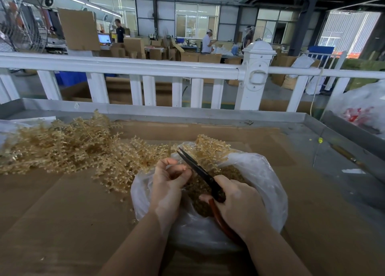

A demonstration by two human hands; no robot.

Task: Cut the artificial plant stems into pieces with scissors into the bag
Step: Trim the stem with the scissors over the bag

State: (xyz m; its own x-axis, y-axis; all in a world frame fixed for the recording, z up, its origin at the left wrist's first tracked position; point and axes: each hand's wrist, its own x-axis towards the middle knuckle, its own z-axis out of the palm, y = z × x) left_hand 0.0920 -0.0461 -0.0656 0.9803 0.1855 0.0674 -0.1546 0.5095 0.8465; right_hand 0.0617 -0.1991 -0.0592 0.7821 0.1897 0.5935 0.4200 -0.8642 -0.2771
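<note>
The right hand grips the red-handled scissors, blades parted and pointing to 11 o'clock over the clear plastic bag. The left hand pinches a golden artificial plant stem just beside the blades, so a quick snip could nick its fingertips. Cut pieces lie in the bag, but its soft rim sags, and bits may bounce out onto the cardboard-covered table. The uncut pile crowds 10 o'clock, touching the bag. From 3 o'clock cardboard stays open until the table's raised metal edge.
</note>
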